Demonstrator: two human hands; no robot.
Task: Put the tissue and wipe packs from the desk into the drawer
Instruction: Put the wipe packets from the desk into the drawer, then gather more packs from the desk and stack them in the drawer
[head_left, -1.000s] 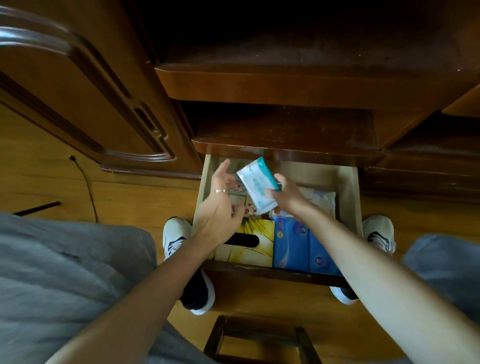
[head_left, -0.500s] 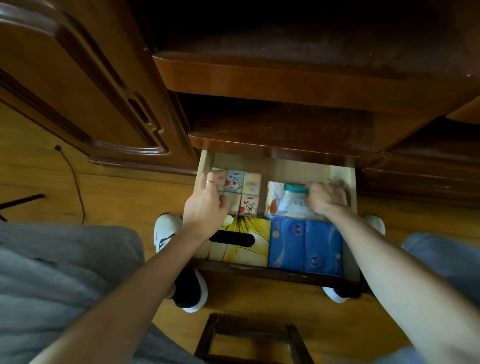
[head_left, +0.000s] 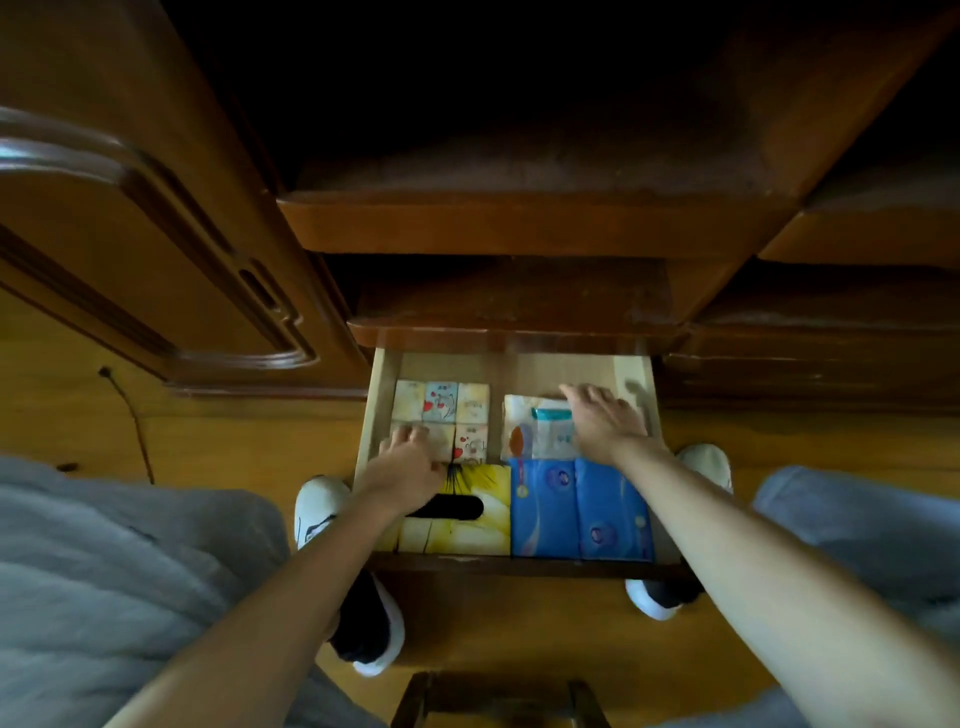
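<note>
The wooden drawer (head_left: 375, 415) is pulled out below the desk and holds the packs. Several small cartoon tissue packs (head_left: 440, 410) lie at its back left, a yellow tissue box (head_left: 467, 525) at front left and two blue packs (head_left: 579, 506) at front right. A white and teal wipe pack (head_left: 543, 434) lies at back right. My right hand (head_left: 605, 423) rests flat on that wipe pack with fingers spread. My left hand (head_left: 410, 465) lies on the front row of small packs, fingers extended over them.
The desk top edge (head_left: 519, 228) overhangs the drawer. A cabinet door (head_left: 130, 249) stands to the left. My white shoes (head_left: 319, 506) and grey trouser legs flank the drawer on the wooden floor, with a stool frame (head_left: 498, 699) at the bottom and a cable (head_left: 130, 415) on the left.
The right hand carried the teal and white wipe pack down into the back right of the drawer and now lies flat on it. The left hand came down onto the small packs.
</note>
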